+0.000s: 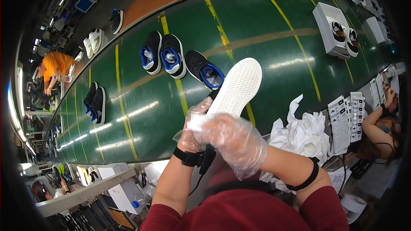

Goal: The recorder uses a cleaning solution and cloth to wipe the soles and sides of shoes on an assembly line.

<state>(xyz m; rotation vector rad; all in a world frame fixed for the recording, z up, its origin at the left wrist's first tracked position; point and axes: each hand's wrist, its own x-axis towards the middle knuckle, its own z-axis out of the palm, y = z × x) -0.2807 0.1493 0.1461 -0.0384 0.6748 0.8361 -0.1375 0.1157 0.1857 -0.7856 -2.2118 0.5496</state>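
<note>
A black sneaker with its white sole turned up is held in front of me over the green conveyor belt. My left hand, in a clear plastic glove, grips it near the heel. My right hand, gloved alike, is closed by the heel end with a crumpled white paper at its fingertips; its grip is partly hidden. Just beyond lies a matching black sneaker with blue lining and stuffing inside. To its left a pair of similar sneakers stands side by side.
A heap of white paper lies right of my hands, beside label sheets. Another black pair sits far left on the belt. An open box with shoes stands far right. A person in orange is at the left.
</note>
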